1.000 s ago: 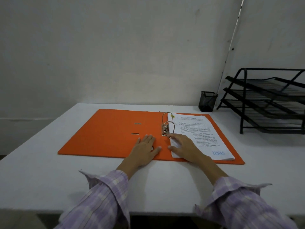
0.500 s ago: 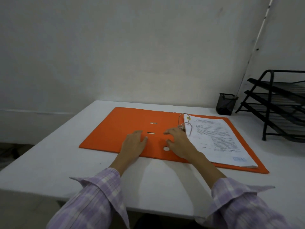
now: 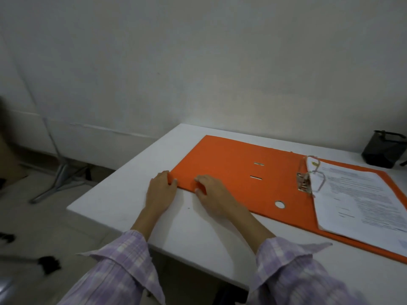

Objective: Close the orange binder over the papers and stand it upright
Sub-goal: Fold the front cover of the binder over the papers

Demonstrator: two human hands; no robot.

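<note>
The orange binder [image 3: 231, 170] lies open and flat on the white table [image 3: 198, 236]. A stack of printed papers [image 3: 356, 199] sits on its right half, threaded on the metal rings [image 3: 308, 181]. My left hand [image 3: 161, 191] is at the near left corner of the left cover, with thumb and fingers pinching that corner. A little to the right, my right hand [image 3: 212, 195] has its thumb and fingers around the cover's near edge. The cover still looks flat on the table.
A black mesh pen holder [image 3: 383, 153] stands at the back right of the table. The table's left edge is close to my left hand. A metal stand [image 3: 59, 177] rests on the floor to the left, by the wall.
Both hands slid left from beside the rings to the left cover's near corner and edge, and took hold there. My view has swung left, pushing the black tray rack out of sight.
</note>
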